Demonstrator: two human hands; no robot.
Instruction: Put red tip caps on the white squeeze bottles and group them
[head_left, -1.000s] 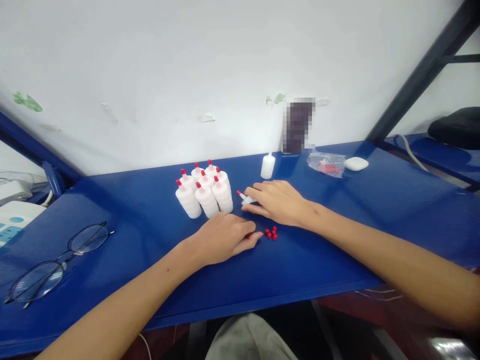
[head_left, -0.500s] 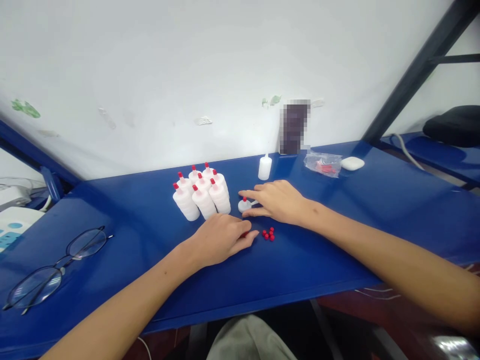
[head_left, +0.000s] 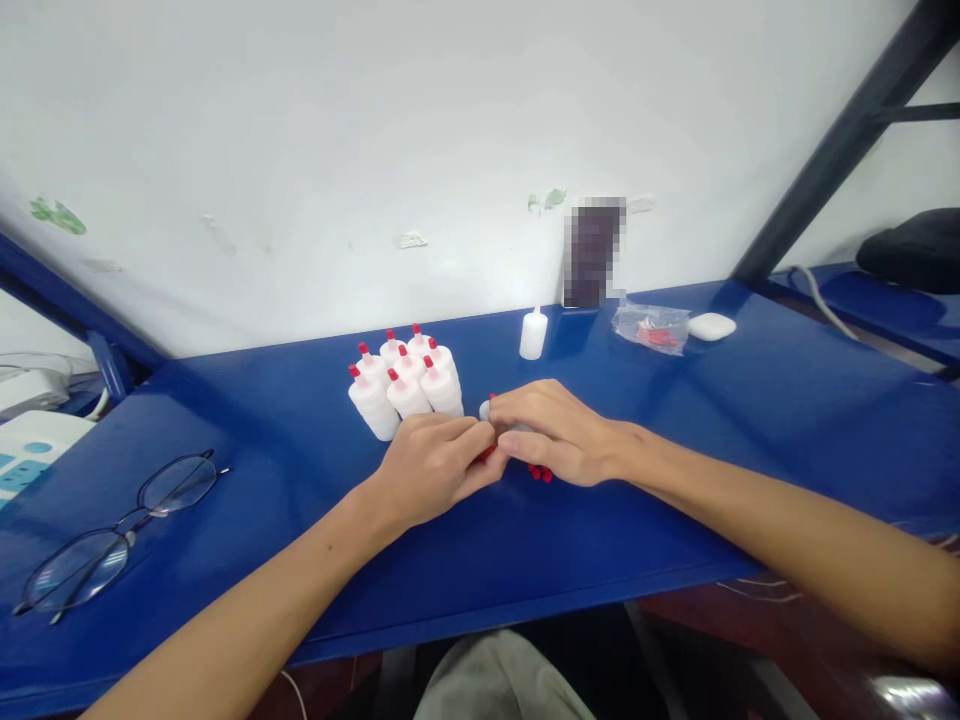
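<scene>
Left hand is beside right hand, near white bottles.

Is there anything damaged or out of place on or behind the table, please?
Yes. One white bottle stands apart near the wall, its nozzle bare, while the grouped bottles wear red caps. The wall also shows discoloured patches, perhaps damaged paint.

Fairly bright, even light leaves the wall pale and softly shaded, while the space beneath the table sinks to near black. The tabletop carries hazy reflections, and thin glare streaks the glasses. The white bottles look washed out, their outlines merging. A dark panel breaks into coarse squares (its bottom edge is plainer). Toward the lower right corner, the right forearm blurs and stretches.
</scene>
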